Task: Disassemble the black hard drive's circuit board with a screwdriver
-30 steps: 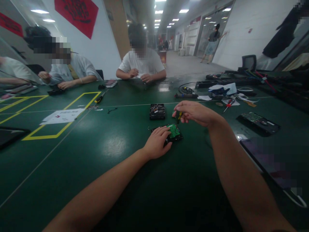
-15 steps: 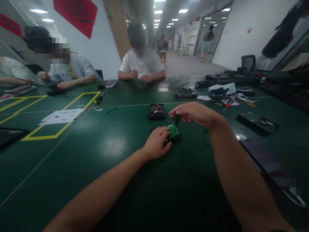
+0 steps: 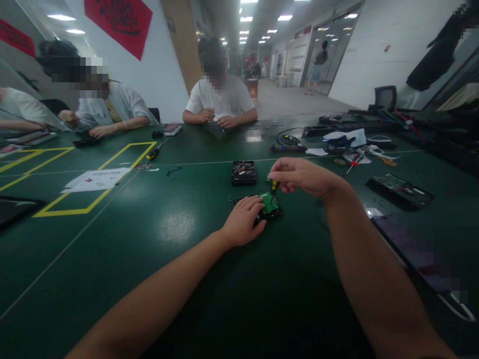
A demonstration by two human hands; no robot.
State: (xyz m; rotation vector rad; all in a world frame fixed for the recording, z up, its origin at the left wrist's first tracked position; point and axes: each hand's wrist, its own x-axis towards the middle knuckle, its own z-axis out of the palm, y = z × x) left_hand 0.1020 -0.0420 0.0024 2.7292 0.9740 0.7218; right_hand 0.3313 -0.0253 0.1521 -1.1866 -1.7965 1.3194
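Note:
A hard drive (image 3: 277, 213) with a green circuit board (image 3: 269, 203) facing up lies on the table in front of me. Over its left part rests my left hand (image 3: 245, 215), fingers across the top and thumb along the near side, holding it. My right hand (image 3: 290, 174) pinches a yellow-and-black screwdriver (image 3: 274, 184) from above. The screwdriver stands nearly upright, its shaft pointing down at the board. Whether the tip sits in a screw is too small to tell. Just behind lies a second dark hard drive (image 3: 243, 173).
Another drive with a board (image 3: 400, 191) and a dark flat-screened device (image 3: 407, 249) lie on the right. Tools, cables and a cloth (image 3: 344, 138) clutter the back right. A white paper (image 3: 95, 180) and another screwdriver (image 3: 153, 151) are leftward. People sit across the table (image 3: 179, 279).
My right hand's fingers have curled in around the screwdriver handle, and its yellow markings now show. My left hand and the hard drive have stayed in place.

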